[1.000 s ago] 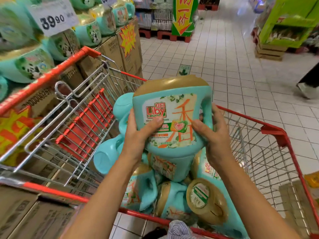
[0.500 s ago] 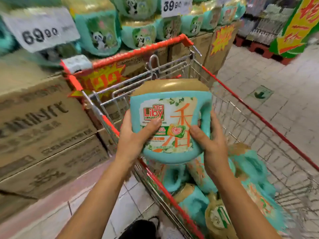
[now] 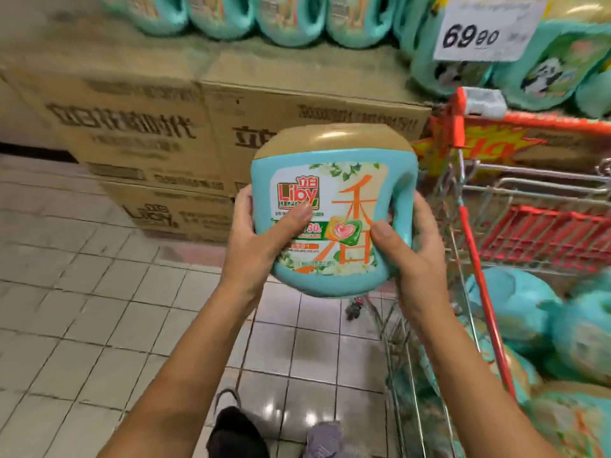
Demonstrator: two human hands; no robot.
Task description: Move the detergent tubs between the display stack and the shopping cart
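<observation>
Gripping a teal Liby detergent tub [image 3: 330,209] from both sides, the person holds it upright in the air with its label towards the camera and its gold lid [image 3: 330,140] on top. The left hand [image 3: 258,239] curls round the tub's left edge, thumb laid across the lower left of the label, the other fingers hidden behind. The right hand [image 3: 413,256] clasps the right edge at the moulded handle, thumb pressed on the lower right of the label.

The tub hangs over the tiled floor [image 3: 82,309], outside the shopping cart [image 3: 469,233], whose red-framed wire corner stands just to the right of the right hand. Lower and further right of that hand, several more teal tubs [image 3: 515,305] lie heaped in the cart, blurred.

Beyond both hands rises a stack of brown cardboard boxes [image 3: 132,127] printed with the Liby name, and a row of teal tubs [image 3: 284,18] sits on top of it. Above and to the right of the right hand, a white price card [image 3: 486,31] reading 69.90 hangs in front of panda-printed tubs [image 3: 542,71]. Beneath the forearms, a dark shoe [image 3: 231,431] and a grey shoe [image 3: 324,438] rest on the tiles.
</observation>
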